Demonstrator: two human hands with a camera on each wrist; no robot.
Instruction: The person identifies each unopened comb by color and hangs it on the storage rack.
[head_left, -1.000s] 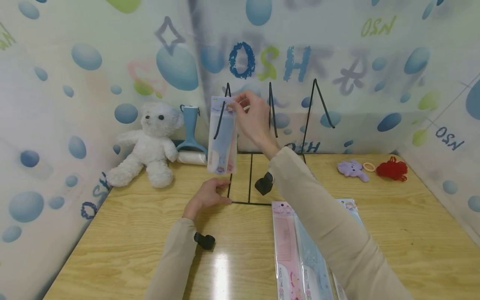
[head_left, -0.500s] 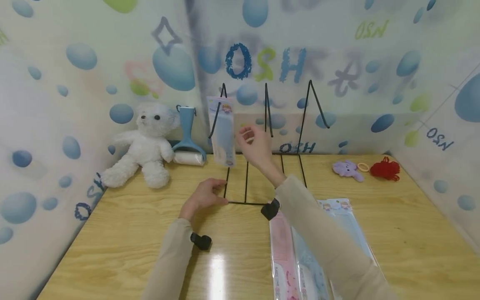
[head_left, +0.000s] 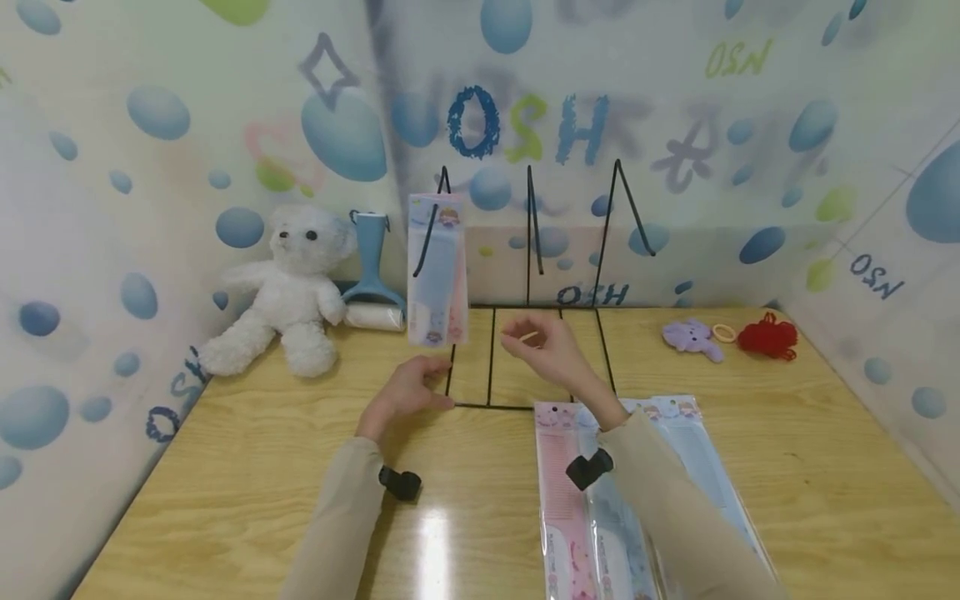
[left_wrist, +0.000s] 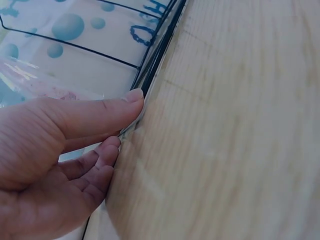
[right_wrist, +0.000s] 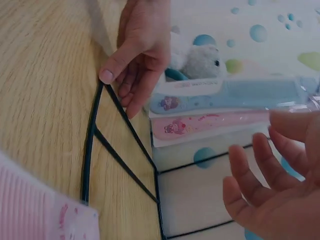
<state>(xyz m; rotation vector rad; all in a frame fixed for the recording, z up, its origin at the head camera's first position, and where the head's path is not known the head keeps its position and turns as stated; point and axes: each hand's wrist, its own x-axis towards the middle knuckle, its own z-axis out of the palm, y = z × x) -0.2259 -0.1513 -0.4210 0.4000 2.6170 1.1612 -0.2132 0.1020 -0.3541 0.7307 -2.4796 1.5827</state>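
Note:
My left hand [head_left: 405, 388] grips the front left corner of a black wire rack [head_left: 491, 406], its thumb [left_wrist: 117, 111] on the wire. Two packaged combs hang from the rack's left hook: a blue comb packet [head_left: 431, 304] in front and a pink comb packet [head_left: 461, 312] behind it. Above the rack's base, my right hand [head_left: 551, 352] holds nothing, its fingers [right_wrist: 250, 170] loosely bent. On the table in front of the rack lie several more bagged combs, among them a pink comb [head_left: 561, 487] and a blue comb [head_left: 693, 454]. My right forearm partly covers them.
A white teddy bear [head_left: 288, 287] sits at the back left, beside a blue lint roller [head_left: 371, 258]. At the back right lie a small purple plush toy [head_left: 690, 336], a pale ring [head_left: 723, 333] and a red yarn bundle [head_left: 768, 337]. A patterned cloth backdrop surrounds the table.
My right hand has let go of the combs at the left hook and moved down and right. The packets swung and now hang nearly still. My left hand stays at the rack corner.

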